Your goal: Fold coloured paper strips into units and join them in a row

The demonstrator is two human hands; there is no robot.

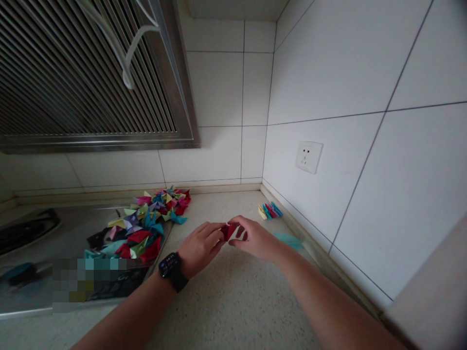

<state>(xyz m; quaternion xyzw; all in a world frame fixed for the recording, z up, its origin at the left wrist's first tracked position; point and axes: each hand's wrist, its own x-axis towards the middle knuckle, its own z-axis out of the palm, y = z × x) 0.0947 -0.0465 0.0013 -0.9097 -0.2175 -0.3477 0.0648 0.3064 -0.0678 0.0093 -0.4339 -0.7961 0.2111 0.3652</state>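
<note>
Between my two hands, above the speckled countertop, is a small folded piece of red paper (pixel 228 232). My left hand (pixel 204 245), with a black watch on the wrist, pinches its left side. The thumb and fingers of my right hand (pixel 251 236) close on its right edge. Fingers cover much of the paper, so its exact folds are hidden. Left of my hands lies a heap of colourful origami paper cranes (pixel 146 228), red, blue, green, yellow and purple. Past my right hand, a small row of folded paper pieces (pixel 270 210) rests near the wall.
A gas stove (pixel 76 218) lies under the heap on the left, below a metal range hood (pixel 109 141). A teal translucent item (pixel 290 240) is by the right wall, partly behind my right forearm. A power socket (pixel 309 157) is set in the tiled wall.
</note>
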